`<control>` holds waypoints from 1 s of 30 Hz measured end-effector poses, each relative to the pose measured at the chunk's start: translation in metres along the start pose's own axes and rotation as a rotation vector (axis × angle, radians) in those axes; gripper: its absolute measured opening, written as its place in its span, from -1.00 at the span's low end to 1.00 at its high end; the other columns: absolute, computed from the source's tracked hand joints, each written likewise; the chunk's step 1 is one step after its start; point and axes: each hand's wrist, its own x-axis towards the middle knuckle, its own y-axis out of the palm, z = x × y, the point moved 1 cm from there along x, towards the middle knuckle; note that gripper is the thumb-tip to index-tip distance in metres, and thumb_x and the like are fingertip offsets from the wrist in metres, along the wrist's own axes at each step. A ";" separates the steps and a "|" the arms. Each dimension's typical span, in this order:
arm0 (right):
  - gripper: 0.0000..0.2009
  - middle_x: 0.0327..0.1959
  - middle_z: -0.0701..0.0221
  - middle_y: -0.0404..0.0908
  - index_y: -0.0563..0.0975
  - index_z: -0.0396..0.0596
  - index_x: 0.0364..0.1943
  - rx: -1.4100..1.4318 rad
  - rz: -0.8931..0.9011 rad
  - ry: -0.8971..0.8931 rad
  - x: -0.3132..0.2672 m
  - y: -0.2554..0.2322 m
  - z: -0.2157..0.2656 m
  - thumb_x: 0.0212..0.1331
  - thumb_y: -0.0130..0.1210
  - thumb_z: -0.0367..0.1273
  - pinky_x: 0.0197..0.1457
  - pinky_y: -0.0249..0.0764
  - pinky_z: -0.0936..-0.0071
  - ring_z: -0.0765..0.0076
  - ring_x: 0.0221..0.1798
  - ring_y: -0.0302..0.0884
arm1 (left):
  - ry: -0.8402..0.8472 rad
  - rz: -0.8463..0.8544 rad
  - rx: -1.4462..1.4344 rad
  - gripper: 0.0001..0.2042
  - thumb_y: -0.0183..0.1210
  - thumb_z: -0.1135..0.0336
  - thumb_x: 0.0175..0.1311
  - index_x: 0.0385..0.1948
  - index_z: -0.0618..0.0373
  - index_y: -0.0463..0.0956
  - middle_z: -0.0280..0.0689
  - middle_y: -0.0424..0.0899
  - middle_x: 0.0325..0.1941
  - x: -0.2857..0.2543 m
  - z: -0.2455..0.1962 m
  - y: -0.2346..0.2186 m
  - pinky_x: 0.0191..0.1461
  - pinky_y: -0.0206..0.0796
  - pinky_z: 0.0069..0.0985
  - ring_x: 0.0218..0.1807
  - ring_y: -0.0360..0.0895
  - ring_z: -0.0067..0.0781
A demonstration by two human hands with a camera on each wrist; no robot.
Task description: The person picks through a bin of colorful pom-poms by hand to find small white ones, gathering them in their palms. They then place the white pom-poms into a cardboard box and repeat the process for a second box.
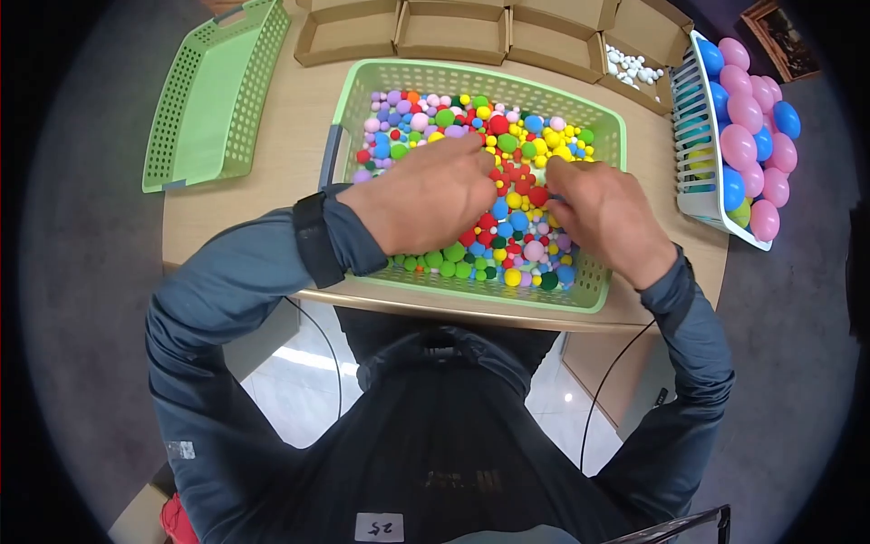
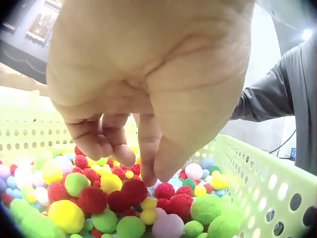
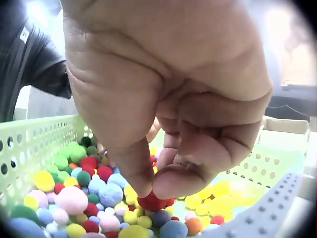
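Many coloured pom-poms fill a light green basket (image 1: 367, 82) on the table. My left hand (image 1: 426, 195) reaches down into its middle; in the left wrist view its loosely bent fingers (image 2: 147, 168) hang right at some dark red pom-poms (image 2: 134, 191), with nothing seen between thumb and fingers. On the right side of the basket, my right hand (image 1: 612, 213) pinches a red pom-pom (image 3: 151, 201) between thumb and forefinger. Red pom-poms (image 1: 517, 174) cluster between the hands. Yellow pom-poms (image 1: 555, 140) gather toward the back right, and green pom-poms (image 1: 449, 258) along the near side.
Another green basket (image 1: 204, 113) stands at the left. Cardboard boxes (image 1: 453, 32) line the back edge; the rightmost holds white pom-poms (image 1: 632, 68). A white basket (image 1: 698, 204) with pink and blue balloons (image 1: 745, 113) stands at the right edge.
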 end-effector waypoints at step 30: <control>-0.82 -0.42 0.17 0.66 0.64 -0.07 -0.32 0.044 0.153 -0.106 -0.009 0.016 -0.009 -0.01 0.40 -0.39 -0.24 0.56 0.08 -0.07 -0.31 0.68 | -0.098 0.111 -0.119 -0.95 0.31 0.44 0.09 -0.44 0.16 0.65 -0.13 0.70 -0.28 0.024 -0.011 0.032 -0.22 0.50 -0.11 -0.19 0.70 -0.02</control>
